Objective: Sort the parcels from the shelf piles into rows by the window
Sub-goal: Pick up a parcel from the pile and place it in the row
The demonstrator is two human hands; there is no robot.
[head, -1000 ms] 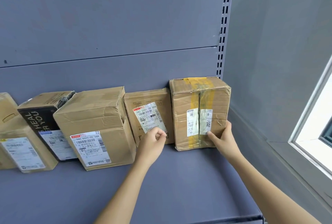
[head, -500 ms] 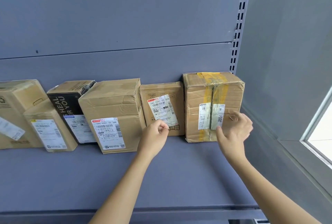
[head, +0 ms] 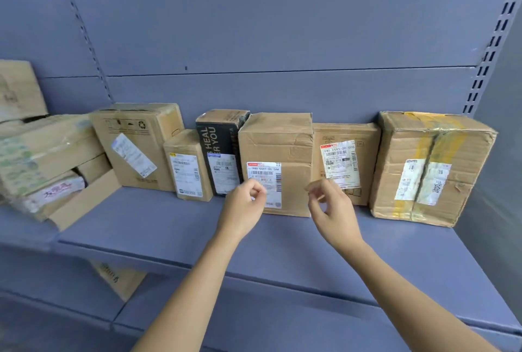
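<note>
A row of cardboard parcels stands along the back of the blue-grey shelf (head: 282,241). From the right: a large box with yellow tape (head: 429,168), a flat parcel with a white label (head: 346,159), a square box (head: 278,151), a black-sided carton (head: 221,151), a small narrow box (head: 187,165) and a bigger box (head: 135,142). My left hand (head: 243,207) hovers loosely curled in front of the square box. My right hand (head: 332,207) hangs with fingers half bent before the flat parcel. Neither hand holds anything.
A jumbled pile of parcels (head: 42,165) lies at the left end on the neighbouring shelf. Another box (head: 118,278) shows on the shelf below. The slotted upright (head: 491,49) and a grey side wall close off the right end.
My right hand has let go of the taped box and drawn left, away from it. My left hand has shifted left off the flat parcel. The view has swung left, dropping the window.
</note>
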